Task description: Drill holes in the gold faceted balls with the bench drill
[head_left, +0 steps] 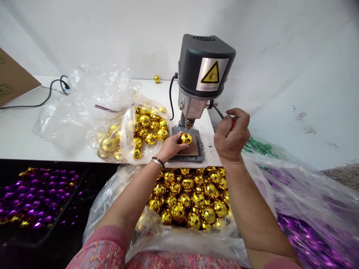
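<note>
A shiny gold ball (186, 138) is held by the left hand (171, 146), with the fingers and thumb clamped on its side. The ball is kept right under the thin drill bit (187, 130), above the brown board (192, 150). The top of the ball is met by the bit, but how deep it goes cannot be told. Dark bands (158, 161) are worn on the left wrist. The lever (219, 111) is gripped by the right hand (232, 135), with the fingers curled round its red end (232, 124). The bit is held by the big gray drill (206, 67), and a yellow warning sign (211, 73) is stuck on its front. The drill is set on a gray base (201, 154) on the white table (21, 144). Left of the base, more gold balls (150, 139) are spilled from a clear bag (92, 97). One lone ball (156, 79) is seen near the wall. Below the arms, many gold balls are held in a big plastic bag (103, 198). Purple balls (42, 194) are seen low on the left. On the right, green things (259, 147) and purple things (304, 239) are partly covered by clear plastic (311, 190).
</note>
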The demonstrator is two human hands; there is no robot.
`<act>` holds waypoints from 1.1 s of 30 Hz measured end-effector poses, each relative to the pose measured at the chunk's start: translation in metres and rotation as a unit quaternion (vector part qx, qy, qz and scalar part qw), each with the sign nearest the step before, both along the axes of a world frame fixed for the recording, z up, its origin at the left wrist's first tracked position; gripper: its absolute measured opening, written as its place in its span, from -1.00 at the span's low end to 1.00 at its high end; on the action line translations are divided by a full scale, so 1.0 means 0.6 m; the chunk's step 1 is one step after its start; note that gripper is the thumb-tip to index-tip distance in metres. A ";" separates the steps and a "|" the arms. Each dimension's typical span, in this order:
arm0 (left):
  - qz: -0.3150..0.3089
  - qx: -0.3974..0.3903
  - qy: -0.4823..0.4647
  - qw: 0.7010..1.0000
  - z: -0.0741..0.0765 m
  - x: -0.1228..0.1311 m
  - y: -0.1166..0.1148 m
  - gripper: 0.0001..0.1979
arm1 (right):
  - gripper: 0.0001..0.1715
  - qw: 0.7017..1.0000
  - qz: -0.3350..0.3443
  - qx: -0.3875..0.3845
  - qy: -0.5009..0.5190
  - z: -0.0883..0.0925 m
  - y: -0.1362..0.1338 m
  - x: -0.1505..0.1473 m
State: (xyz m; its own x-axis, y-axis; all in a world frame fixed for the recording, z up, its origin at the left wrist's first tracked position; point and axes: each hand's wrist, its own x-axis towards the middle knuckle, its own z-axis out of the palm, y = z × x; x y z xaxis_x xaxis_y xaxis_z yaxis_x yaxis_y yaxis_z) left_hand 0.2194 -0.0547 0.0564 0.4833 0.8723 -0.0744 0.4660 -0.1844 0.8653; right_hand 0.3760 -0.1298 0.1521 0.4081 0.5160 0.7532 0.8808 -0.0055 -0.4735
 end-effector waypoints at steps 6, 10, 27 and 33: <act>0.018 0.011 0.001 1.000 -0.004 0.001 -0.001 -0.33 | -0.64 1.000 0.000 0.022 -0.011 -0.040 0.006 0.004; 0.015 0.007 -0.013 1.000 -0.011 0.001 0.001 -0.32 | -0.67 0.999 -0.004 0.030 0.014 -0.040 0.004 -0.003; -0.098 0.005 -0.067 0.993 0.024 -0.090 -0.045 -0.42 | -0.76 0.999 -0.001 0.016 0.041 0.119 0.059 0.001; 0.192 0.112 0.117 0.968 0.017 -0.099 0.024 -0.52 | -0.70 0.997 0.043 0.059 0.011 0.105 0.070 0.021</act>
